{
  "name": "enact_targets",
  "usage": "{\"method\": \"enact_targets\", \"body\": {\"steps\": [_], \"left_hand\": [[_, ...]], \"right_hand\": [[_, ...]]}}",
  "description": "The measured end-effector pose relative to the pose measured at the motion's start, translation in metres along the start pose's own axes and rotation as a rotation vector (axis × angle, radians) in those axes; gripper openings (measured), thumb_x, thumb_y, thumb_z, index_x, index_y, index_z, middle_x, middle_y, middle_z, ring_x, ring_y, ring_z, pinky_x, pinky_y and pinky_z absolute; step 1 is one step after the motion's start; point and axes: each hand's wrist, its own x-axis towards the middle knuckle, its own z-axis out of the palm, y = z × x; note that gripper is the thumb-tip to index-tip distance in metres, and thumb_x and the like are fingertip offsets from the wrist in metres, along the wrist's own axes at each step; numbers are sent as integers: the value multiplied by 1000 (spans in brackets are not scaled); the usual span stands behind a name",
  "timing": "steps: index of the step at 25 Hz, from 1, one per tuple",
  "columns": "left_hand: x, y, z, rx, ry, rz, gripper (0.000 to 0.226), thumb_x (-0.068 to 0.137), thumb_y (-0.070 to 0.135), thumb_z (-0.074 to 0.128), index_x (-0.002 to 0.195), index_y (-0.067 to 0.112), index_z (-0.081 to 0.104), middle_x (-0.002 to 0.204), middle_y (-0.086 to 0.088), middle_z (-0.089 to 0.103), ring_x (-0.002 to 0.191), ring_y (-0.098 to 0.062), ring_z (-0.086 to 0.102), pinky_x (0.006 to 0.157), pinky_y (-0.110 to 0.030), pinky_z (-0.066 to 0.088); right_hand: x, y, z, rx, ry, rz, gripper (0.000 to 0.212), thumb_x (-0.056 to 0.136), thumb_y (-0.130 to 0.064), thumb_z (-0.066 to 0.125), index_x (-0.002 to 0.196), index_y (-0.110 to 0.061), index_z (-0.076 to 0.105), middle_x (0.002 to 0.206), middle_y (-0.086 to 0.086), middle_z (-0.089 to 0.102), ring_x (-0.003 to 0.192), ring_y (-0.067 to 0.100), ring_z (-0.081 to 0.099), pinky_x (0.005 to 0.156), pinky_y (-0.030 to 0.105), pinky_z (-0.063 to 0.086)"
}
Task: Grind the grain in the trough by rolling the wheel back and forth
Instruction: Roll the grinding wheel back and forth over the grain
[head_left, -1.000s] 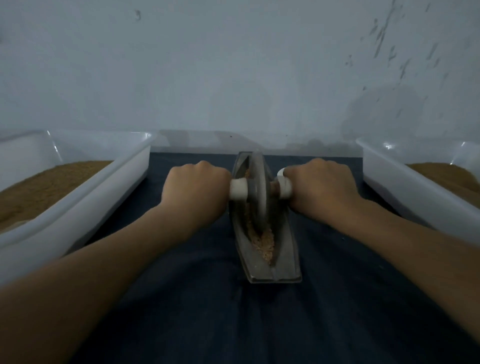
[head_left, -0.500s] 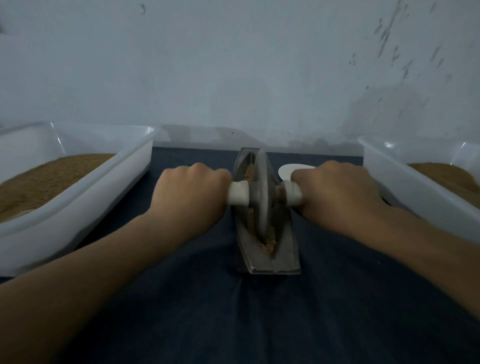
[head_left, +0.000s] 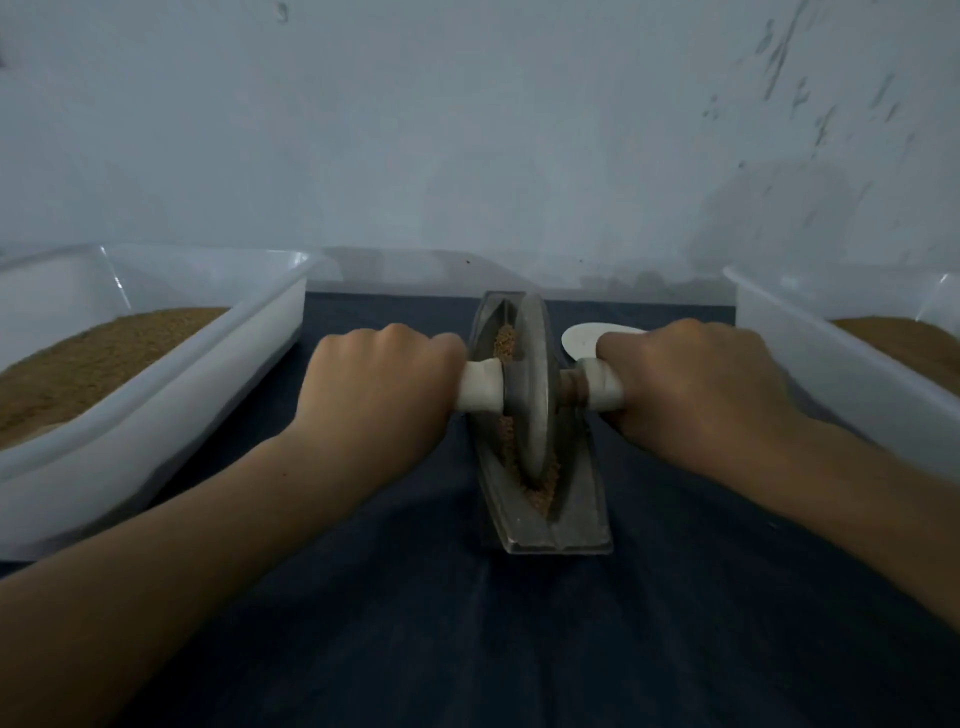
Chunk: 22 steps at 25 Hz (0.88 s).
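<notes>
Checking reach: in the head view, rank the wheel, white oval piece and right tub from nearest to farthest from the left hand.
1. wheel, beside the left hand.
2. white oval piece, past the wheel.
3. right tub, far right.

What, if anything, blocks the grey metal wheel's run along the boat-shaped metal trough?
Nothing visible. Only brown grain lies in the trough around the wheel. The flat white oval piece lies outside it, by the right hand.
</notes>
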Motion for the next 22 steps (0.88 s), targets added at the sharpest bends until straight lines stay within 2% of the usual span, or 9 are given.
{"method": "enact_targets", "body": {"steps": [3,6,9,13,14,16,18,20,22], "left_hand": [[26,10,16,46,-126,-123,23,76,18,66,71,20,44,59,1,40,47,-25,40,46,-26,21],[59,10,25,-21,-288,-223,6,92,19,59,97,18,62,90,-7,63,81,-33,64,62,-35,36],[36,-1,14,-72,-261,-98,10,88,27,64,88,23,55,70,3,46,56,-20,45,52,-31,30],[4,-8,-3,9,-34,85,43,61,26,77,66,25,34,51,8,23,40,-13,10,47,-19,5],[7,-5,2,17,-50,51,43,62,25,76,66,24,33,51,8,22,41,-12,8,47,-19,6],[25,3,15,26,-121,-59,30,76,23,69,69,22,40,56,7,29,44,-13,17,45,-25,16],[46,6,23,-9,-217,-199,8,88,21,59,82,20,55,67,3,42,55,-19,38,54,-32,32],[52,5,27,-38,-295,-246,4,90,22,57,90,21,61,73,2,46,63,-22,44,59,-34,36],[35,2,22,-35,-213,-163,12,84,27,64,78,24,54,64,6,36,52,-17,34,50,-29,29]], "right_hand": [[34,-13,19,-22,-210,122,16,86,-34,68,82,-25,54,71,-1,58,62,28,58,50,28,38],[73,-14,26,23,-376,188,17,91,-35,69,101,-21,67,99,9,67,88,31,66,65,32,45],[53,-5,13,18,-326,30,11,85,-39,69,90,-30,65,79,-1,61,67,24,56,52,27,36],[-3,-4,-3,18,-53,64,17,63,-36,62,65,-30,47,52,-14,18,42,6,12,48,15,5],[-1,-7,1,13,-49,92,17,64,-35,62,64,-29,46,51,-14,20,43,4,12,48,15,7],[21,-15,13,-18,-162,139,11,77,-35,64,75,-29,55,61,-8,50,48,15,44,48,23,24],[56,-17,19,11,-300,193,17,88,-41,68,92,-26,63,87,2,67,77,26,64,58,30,36],[74,-14,20,40,-389,197,21,89,-44,70,96,-25,65,96,4,67,83,26,62,63,32,39],[56,-10,11,11,-347,89,18,86,-41,72,93,-27,62,82,-2,60,70,22,54,54,28,34]]}}
